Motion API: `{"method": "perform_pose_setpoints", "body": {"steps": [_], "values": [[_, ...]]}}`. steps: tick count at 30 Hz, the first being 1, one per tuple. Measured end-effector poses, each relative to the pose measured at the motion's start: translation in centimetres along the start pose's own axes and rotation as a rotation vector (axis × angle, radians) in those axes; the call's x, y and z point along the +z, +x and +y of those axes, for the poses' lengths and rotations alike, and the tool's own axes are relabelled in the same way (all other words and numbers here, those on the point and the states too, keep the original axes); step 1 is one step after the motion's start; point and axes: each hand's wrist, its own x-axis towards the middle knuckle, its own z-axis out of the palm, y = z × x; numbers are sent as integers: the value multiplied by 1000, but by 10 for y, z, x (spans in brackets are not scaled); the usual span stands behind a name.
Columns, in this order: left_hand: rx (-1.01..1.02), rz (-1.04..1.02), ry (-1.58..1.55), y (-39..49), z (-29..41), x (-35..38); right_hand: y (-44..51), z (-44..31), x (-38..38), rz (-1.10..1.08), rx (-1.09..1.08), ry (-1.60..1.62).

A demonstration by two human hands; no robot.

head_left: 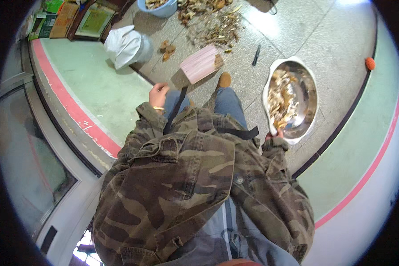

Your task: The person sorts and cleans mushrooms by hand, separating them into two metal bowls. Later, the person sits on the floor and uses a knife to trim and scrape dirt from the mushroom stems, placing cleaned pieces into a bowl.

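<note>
My right hand (275,134) grips the near end of a steel basin (306,103) with a white wavy rim, held out to my right. Pale and brown mushroom-like pieces (282,94) lie along the basin's left side, leaving shiny steel bare on its right. Beside my left thigh is my left hand (158,95), its fingers loosely curled with nothing visible in them. A bracelet circles that wrist. In front of my feet stands a pink-topped block-like stool (201,64), worn brown at one corner.
Scraps (221,28) are heaped on the speckled floor beyond the stool. A blue basin (164,9) of similar pieces is at the top. Left are a bucket with white cloth (123,46) and brown pieces (167,50). A dark slim object (256,55) lies ahead; a glazed door (36,149) borders the left.
</note>
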Motion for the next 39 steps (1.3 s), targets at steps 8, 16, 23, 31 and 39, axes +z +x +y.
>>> {"method": "perform_pose_setpoints", "body": {"steps": [8,16,23,31,39], "values": [[20,-100,42,57,94,18,27,-46,171,223,-98,256],[95,-255,200,205,136,24,26,-18,324,326,-118,269],[28,-493,123,371,92,86,87,9,409,194,-274,281],[289,-825,1107,453,-103,234,348,27,504,135,-138,81],[-21,-1308,1216,504,-268,282,529,64,503,21,-121,-57]]}}
